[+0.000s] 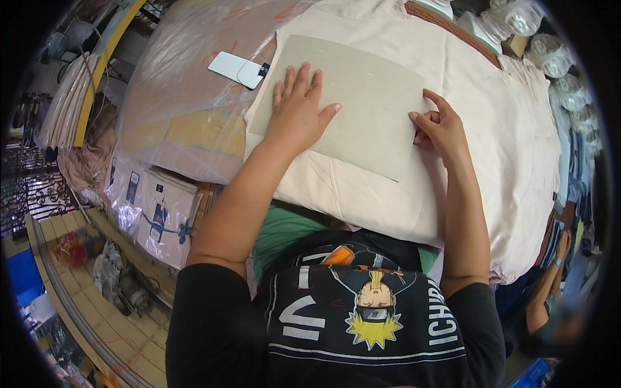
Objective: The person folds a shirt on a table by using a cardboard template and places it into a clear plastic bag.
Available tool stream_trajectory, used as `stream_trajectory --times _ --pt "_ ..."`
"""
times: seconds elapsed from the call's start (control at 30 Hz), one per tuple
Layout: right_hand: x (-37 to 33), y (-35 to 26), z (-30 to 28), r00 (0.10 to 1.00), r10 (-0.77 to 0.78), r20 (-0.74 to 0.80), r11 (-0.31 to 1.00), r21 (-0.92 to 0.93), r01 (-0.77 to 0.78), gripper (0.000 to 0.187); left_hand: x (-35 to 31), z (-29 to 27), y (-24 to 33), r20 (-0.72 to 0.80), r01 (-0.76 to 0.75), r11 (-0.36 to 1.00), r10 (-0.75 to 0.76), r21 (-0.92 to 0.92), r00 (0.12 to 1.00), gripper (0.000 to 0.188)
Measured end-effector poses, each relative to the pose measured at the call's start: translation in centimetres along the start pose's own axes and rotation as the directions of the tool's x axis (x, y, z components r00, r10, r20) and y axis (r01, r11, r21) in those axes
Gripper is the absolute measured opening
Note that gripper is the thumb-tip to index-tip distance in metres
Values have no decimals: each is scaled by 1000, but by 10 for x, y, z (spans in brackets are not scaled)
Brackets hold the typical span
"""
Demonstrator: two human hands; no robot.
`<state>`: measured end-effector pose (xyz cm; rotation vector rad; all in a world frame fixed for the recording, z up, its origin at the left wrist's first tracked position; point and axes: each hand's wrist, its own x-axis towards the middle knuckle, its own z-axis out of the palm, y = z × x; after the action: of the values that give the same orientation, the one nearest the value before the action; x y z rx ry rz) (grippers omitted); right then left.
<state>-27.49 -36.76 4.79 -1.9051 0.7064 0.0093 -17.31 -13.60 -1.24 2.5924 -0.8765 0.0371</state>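
Observation:
A stiff grey-beige cardboard sheet [359,97] lies on a pale cream garment [504,142] spread over the work surface. My left hand [299,110] rests flat on the sheet's left half, fingers spread, holding nothing. At the sheet's right edge is my right hand [436,126], its thumb and curled fingers pinching that edge while the index finger stretches past it. A white hang tag [236,69] on a thin cord, with a small dark label at one end, sits beside the sheet's left edge on clear plastic.
Plastic-covered fabric [194,97] fills the left of the work surface. Folded garments in clear bags [155,213] are stacked below it. Plastic-wrapped rolls [517,16] line the far right. Another person's arm [550,284] shows at the right beside stacked clothes.

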Motion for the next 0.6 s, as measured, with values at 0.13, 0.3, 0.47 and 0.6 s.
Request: stream_trajectory --times 0.13,0.3,0.47,0.6 --pt "-6 2 -20 992 -104 -75 987 -134 93 53 4 -2 2 34 17 998 -19 65 999 68" --pt "-45 17 -81 952 -168 -257 985 -79 153 44 11 -7 5 67 26 988 -37 153 997 70" --pt "-109 49 -133 880 -135 -456 991 -60 121 39 19 -5 -7 52 -12 985 3 170 999 74" --pt "-164 81 -169 805 -46 -591 999 -27 38 36 17 -7 -11 -201 -111 993 116 37 973 70"
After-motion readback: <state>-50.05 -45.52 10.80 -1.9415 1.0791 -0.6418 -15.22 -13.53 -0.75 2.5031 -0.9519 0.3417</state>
